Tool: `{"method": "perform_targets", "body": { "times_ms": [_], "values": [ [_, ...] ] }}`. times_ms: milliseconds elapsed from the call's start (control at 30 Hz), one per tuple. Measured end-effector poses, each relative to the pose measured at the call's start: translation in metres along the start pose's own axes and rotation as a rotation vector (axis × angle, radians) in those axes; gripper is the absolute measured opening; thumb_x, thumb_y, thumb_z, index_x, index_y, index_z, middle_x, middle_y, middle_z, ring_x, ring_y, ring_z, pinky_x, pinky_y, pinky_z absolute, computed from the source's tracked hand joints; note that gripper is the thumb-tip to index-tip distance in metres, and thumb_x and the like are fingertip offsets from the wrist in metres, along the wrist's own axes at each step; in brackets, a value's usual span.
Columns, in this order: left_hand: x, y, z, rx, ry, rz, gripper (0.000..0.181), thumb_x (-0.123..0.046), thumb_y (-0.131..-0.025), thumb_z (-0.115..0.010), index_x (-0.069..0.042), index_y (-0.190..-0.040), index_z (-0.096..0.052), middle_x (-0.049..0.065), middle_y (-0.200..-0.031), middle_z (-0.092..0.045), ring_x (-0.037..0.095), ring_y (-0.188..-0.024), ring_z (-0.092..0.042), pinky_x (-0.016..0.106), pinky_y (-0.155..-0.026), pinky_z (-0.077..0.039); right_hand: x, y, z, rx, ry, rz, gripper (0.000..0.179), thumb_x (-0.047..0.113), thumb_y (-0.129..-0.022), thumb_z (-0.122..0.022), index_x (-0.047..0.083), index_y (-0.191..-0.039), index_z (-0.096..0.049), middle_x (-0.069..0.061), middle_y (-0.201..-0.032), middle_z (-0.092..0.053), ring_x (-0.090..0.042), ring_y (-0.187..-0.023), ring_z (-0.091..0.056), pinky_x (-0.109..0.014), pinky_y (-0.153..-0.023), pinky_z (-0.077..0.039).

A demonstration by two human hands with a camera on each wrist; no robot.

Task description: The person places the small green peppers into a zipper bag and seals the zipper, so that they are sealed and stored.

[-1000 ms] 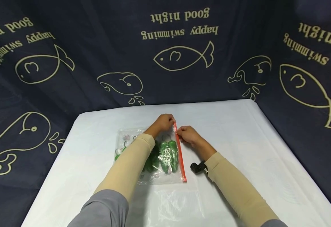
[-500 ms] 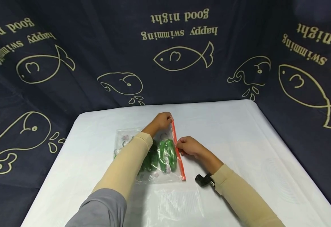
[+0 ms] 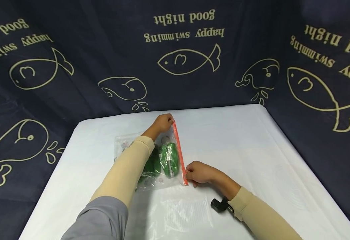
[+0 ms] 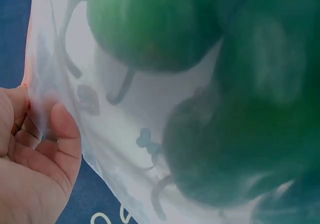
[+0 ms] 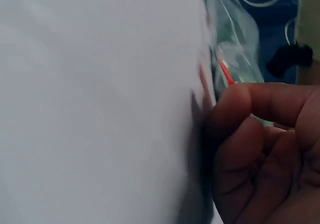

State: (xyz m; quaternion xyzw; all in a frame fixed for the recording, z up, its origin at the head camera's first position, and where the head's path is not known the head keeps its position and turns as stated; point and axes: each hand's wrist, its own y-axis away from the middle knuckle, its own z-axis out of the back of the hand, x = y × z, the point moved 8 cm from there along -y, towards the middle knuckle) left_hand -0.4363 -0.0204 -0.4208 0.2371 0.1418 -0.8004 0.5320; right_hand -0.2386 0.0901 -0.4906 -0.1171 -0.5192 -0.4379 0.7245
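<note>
A clear zip bag [image 3: 122, 139] holding several green peppers [image 3: 169, 160] lies on the table, partly hidden under the left forearm. Along its right side runs a red zip strip [image 3: 179, 150]. My left hand [image 3: 164, 122] pinches the far corner of the bag, at the strip's end. In the left wrist view, thumb and finger grip the clear film, with peppers [image 4: 150, 24] showing through it. Near the strip's close end, my right hand [image 3: 201, 172] pinches the strip between thumb and forefinger. The right wrist view shows that hand [image 5: 270, 149] low beside the white tabletop.
The white-covered table [image 3: 238, 140] extends on both sides. A shiny rectangular patch [image 3: 188, 213] shows on the cover in front of the bag. A black wrist camera [image 3: 219, 205] sits on my right wrist. Dark printed fabric [image 3: 187, 93] hangs behind the table.
My right hand has slid along the red strip from near its far end to its near end. My left hand and the bag's strip have shifted slightly left.
</note>
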Motion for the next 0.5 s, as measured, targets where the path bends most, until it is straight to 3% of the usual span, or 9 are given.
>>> {"method": "perform_targets", "body": {
  "times_ms": [133, 267, 367, 500],
  "values": [
    [0.001, -0.001, -0.002, -0.021, -0.008, 0.021, 0.019, -0.016, -0.104, -0.049, -0.004, -0.095, -0.061, 0.005, -0.08, -0.055, 0.017, -0.068, -0.044, 0.03, -0.064, -0.038, -0.001, 0.008, -0.006, 0.041, 0.057, -0.004, 0.032, 0.005, -0.098, -0.052, 0.005, -0.066, -0.053, -0.003, -0.048, -0.05, -0.013, -0.042, -0.044, -0.025, -0.046, -0.032],
    [-0.003, -0.001, -0.013, 0.016, 0.019, 0.033, 0.022, -0.019, -0.105, -0.047, -0.003, -0.104, -0.061, 0.008, -0.086, -0.059, 0.019, -0.071, -0.047, 0.031, -0.066, -0.04, -0.007, 0.011, -0.004, 0.039, 0.054, -0.022, 0.031, 0.007, -0.096, -0.057, 0.004, -0.065, -0.054, 0.0, -0.049, -0.048, -0.012, -0.042, -0.045, -0.025, -0.045, -0.032],
    [-0.005, 0.003, -0.012, 0.031, 0.018, 0.041, 0.028, -0.02, -0.104, -0.049, 0.0, -0.121, -0.06, 0.015, -0.106, -0.063, 0.025, -0.09, -0.057, 0.036, -0.08, -0.047, -0.01, 0.016, 0.005, 0.013, 0.058, -0.007, 0.025, 0.009, -0.095, -0.058, 0.004, -0.071, -0.06, 0.0, -0.056, -0.051, -0.011, -0.046, -0.045, -0.025, -0.046, -0.035],
    [0.002, 0.019, -0.003, 0.077, -0.04, -0.04, 0.043, -0.022, -0.101, -0.055, 0.006, -0.134, -0.055, 0.023, -0.128, -0.058, 0.034, -0.12, -0.054, 0.044, -0.102, -0.043, -0.013, 0.033, 0.036, -0.089, 0.148, 0.064, 0.015, 0.015, -0.098, -0.057, 0.006, -0.099, -0.069, 0.0, -0.073, -0.062, -0.011, -0.059, -0.055, -0.029, -0.056, -0.046]
  ]
}}
